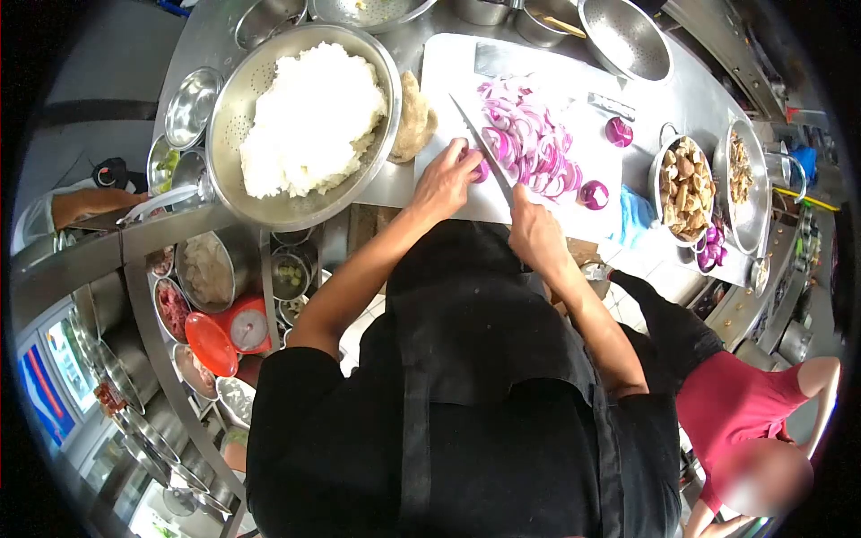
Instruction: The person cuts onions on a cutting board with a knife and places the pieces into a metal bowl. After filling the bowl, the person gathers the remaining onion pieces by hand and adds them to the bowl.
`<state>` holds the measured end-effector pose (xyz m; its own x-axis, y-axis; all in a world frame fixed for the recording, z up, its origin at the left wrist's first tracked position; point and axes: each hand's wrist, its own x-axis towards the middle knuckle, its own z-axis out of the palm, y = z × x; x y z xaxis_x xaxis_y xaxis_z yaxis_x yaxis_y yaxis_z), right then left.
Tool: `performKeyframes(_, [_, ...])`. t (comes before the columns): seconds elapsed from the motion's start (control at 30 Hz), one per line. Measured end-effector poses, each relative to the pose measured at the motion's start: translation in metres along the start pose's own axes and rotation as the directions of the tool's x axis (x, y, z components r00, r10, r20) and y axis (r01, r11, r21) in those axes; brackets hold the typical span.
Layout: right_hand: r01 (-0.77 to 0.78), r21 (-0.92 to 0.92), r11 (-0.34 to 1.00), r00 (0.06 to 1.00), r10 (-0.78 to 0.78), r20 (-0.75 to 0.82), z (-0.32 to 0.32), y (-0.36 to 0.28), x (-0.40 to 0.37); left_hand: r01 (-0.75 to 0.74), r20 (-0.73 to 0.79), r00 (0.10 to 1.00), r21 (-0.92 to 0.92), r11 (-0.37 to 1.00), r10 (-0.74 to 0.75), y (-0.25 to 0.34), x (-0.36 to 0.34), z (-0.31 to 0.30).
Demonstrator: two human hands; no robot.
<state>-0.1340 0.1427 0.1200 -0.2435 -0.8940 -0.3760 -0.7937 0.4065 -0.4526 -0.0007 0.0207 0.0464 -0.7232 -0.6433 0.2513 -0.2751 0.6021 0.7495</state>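
Observation:
My right hand (536,235) is closed round the handle of a kitchen knife (482,139), its blade pointing away and to the left over the white cutting board (439,76). With bent fingers, my left hand (446,182) grips a piece of red onion (482,170) just left of the blade. A heap of sliced red onion (531,139) lies to the right of the knife. Two more onion pieces are on the board's right side: one red onion piece (594,195) near the front and another (619,132) farther back.
A large colander (381,143) of white food stands left of the board, beside a knobbly brown root (413,117). At the right are a colander of cut mushrooms (686,184) and whole red onions (711,249). A person in a red shirt (740,403) is at lower right.

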Motion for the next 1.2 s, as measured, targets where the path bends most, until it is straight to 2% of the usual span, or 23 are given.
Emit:
performKeyframes(0.07, [0.010, 0.003, 1.000, 1.000, -0.010, 0.003, 0.014, 0.008, 0.002, 0.024, 0.003, 1.000, -0.025, 0.999, -0.024, -0.001, -0.004, 0.003])
performKeyframes(0.13, [0.059, -0.026, 0.998, 0.996, -0.060, -0.068, 0.026, 0.010, 0.015, 0.008, 0.014, 1.000, 0.027, 1.000, -0.009, -0.005, -0.003, 0.002])
performKeyframes(0.2, [0.068, -0.032, 0.997, 0.997, -0.069, -0.036, 0.014, 0.009, 0.015, 0.005, -0.003, 1.000, 0.015, 1.000, -0.005, -0.006, -0.006, 0.002])
performKeyframes(0.27, [0.046, 0.013, 0.999, 0.997, -0.045, -0.067, 0.010, -0.005, 0.010, -0.017, -0.031, 0.999, -0.014, 1.000, 0.017, -0.007, -0.005, 0.004])
performKeyframes(0.3, [0.050, -0.001, 0.999, 0.998, -0.050, -0.047, 0.017, -0.002, 0.011, -0.030, -0.037, 0.999, -0.040, 0.999, 0.029, -0.007, -0.005, 0.004])
performKeyframes(0.37, [0.067, -0.051, 0.996, 0.992, -0.072, -0.108, 0.036, 0.005, 0.023, -0.020, -0.048, 0.999, -0.027, 0.999, 0.018, -0.005, -0.005, 0.002])
performKeyframes(0.53, [0.076, -0.062, 0.995, 0.991, -0.082, -0.108, 0.029, 0.000, 0.025, -0.030, -0.035, 0.999, -0.052, 0.998, 0.028, -0.011, -0.005, 0.002])
performKeyframes(0.63, [0.129, -0.032, 0.991, 0.985, -0.132, -0.114, 0.035, 0.007, 0.035, -0.056, -0.073, 0.996, -0.062, 0.996, 0.052, -0.012, -0.006, 0.002])
performKeyframes(0.73, [0.094, -0.034, 0.995, 0.987, -0.098, -0.124, 0.035, 0.005, 0.040, -0.096, -0.089, 0.992, -0.040, 0.995, 0.092, -0.012, -0.006, 0.002])
performKeyframes(0.8, [0.134, -0.030, 0.991, 0.977, -0.137, -0.165, 0.029, 0.001, 0.031, -0.098, -0.107, 0.990, -0.035, 0.995, 0.094, -0.014, -0.007, 0.005])
performKeyframes(0.87, [0.060, -0.055, 0.997, 0.989, -0.067, -0.134, 0.016, -0.010, 0.013, -0.109, -0.080, 0.991, -0.034, 0.994, 0.106, -0.014, -0.009, 0.002])
performKeyframes(1.0, [0.069, -0.055, 0.996, 0.995, -0.072, -0.068, 0.020, -0.008, 0.015, -0.082, -0.116, 0.990, -0.033, 0.996, 0.077, -0.011, -0.009, 0.002])
performKeyframes(1.07, [0.100, -0.047, 0.994, 0.987, -0.105, -0.120, 0.039, 0.003, 0.033, -0.065, -0.108, 0.992, -0.070, 0.995, 0.057, -0.011, -0.010, 0.004])
performKeyframes(1.2, [0.096, -0.024, 0.995, 0.991, -0.098, -0.095, 0.012, -0.014, 0.019, -0.128, -0.155, 0.981, -0.039, 0.991, 0.121, -0.018, -0.009, 0.007])
